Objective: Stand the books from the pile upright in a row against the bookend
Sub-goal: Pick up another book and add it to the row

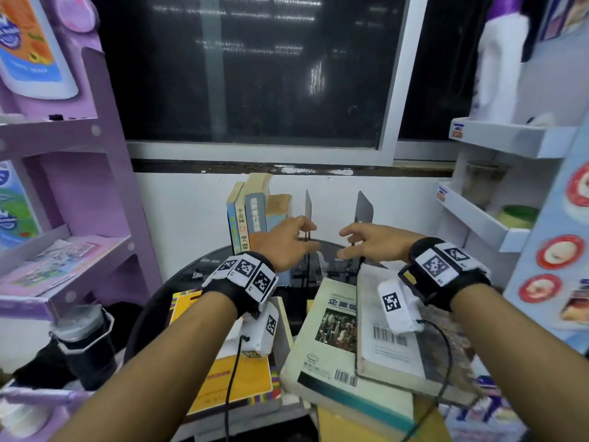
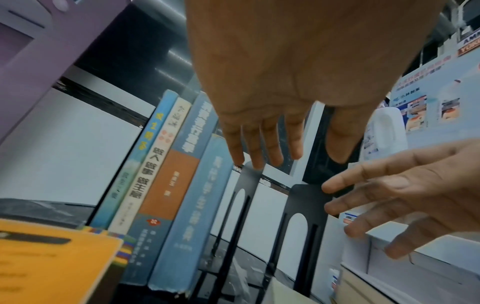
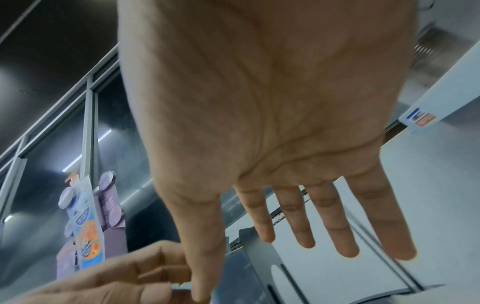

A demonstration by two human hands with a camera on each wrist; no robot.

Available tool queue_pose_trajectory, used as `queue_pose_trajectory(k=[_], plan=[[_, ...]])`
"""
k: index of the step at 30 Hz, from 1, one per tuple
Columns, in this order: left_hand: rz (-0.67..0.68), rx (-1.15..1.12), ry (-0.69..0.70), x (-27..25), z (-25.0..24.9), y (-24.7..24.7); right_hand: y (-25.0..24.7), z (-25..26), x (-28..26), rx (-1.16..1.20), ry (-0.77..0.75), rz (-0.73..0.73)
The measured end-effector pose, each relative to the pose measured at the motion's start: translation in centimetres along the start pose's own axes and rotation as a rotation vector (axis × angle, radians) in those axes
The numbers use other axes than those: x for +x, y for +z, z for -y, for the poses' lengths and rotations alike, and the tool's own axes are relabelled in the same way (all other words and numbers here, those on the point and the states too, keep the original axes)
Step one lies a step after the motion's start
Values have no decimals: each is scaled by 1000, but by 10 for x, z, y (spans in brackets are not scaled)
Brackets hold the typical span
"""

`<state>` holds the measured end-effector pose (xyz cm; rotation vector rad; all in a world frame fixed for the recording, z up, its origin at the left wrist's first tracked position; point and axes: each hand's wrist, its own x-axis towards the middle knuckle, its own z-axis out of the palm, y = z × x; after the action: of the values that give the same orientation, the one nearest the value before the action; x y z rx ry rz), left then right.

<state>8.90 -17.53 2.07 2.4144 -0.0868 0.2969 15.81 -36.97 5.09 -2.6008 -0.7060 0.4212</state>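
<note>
Plainly, we have both hands empty: our left hand [image 1: 288, 242] and right hand [image 1: 371, 240] reach forward with fingers spread and relaxed, holding nothing, near two thin black bookend plates. The left bookend [image 2: 246, 197] stands just beside four upright books [image 1: 251, 218] at the back of the table; the right bookend [image 2: 302, 222] stands apart from it, with a gap between. From the left wrist view our left fingertips [image 2: 255, 162] look to be at the top edge of the left bookend, though whether they touch we cannot tell. The pile [image 1: 347, 339] lies flat in front of us, beneath our wrists, a green-covered paperback [image 1: 325, 346] partly under a white one [image 1: 387, 346]. We judge these thick, worn paperbacks fairly heavy and somewhat floppy, so we would grip each across spine and fore-edge, near the middle. The plates look light and liable to slide.
</note>
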Motion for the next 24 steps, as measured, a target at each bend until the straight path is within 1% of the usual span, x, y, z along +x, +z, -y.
queue_pose_trajectory(k=[3,6,10,13,16,18,21,22,24], plan=[[157,13,-36,5,-13,20,-4,-21,-15,-14,62,23],[261,-29,-70,10,-24,38,-8,-41,-31,-10,120,39],[367,-107,-144,15,-36,62,-13,-70,-48,-45,191,38],[415,-127,-191,20,-42,80,-15,-89,-59,-49,248,28],[436,-70,-221,21,-48,93,-12,-110,-66,49,311,18],[450,-35,-247,22,-52,99,-8,-122,-68,116,355,37],[507,-66,-245,19,-57,104,-2,-136,-68,159,399,42],[525,-83,-240,20,-57,106,1,-139,-68,186,402,48],[558,-42,-217,18,-57,109,6,-141,-67,230,378,97]])
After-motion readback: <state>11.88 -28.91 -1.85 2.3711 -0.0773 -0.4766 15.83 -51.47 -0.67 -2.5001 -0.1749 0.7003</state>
